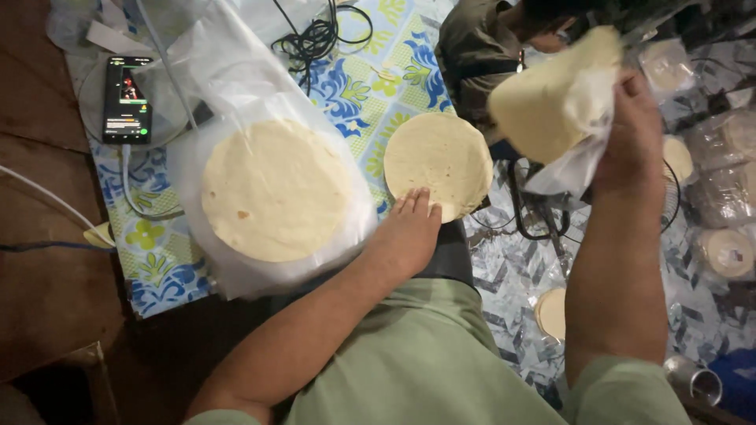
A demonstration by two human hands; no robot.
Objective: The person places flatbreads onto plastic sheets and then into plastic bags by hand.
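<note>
a: what did each hand hold in this view?

b: my left hand (409,228) lay flat, fingers together and closing on nothing, its fingertips touching the near edge of a loose round tortilla (438,164) on the blue-and-yellow floral cloth (358,86). my right hand (630,134) was raised, clenched around a clear plastic bag (579,153) with a stack of tortillas (547,98) tilted inside it.

a: and around them?

b: left of the loose tortilla, just beside my left wrist, a second stack of tortillas (274,189) rested inside an opened plastic wrap (228,79) on the same cloth. farther left, a phone (127,99) lay screen-up with a white cable (130,185) plugged in. a coil of black cord (315,35) sat at the top of the cloth. another person in a dark shirt (472,47) was seated beyond the loose tortilla. to my right, small packed rounds (728,252) lay on a patterned sheet (520,275).
</note>
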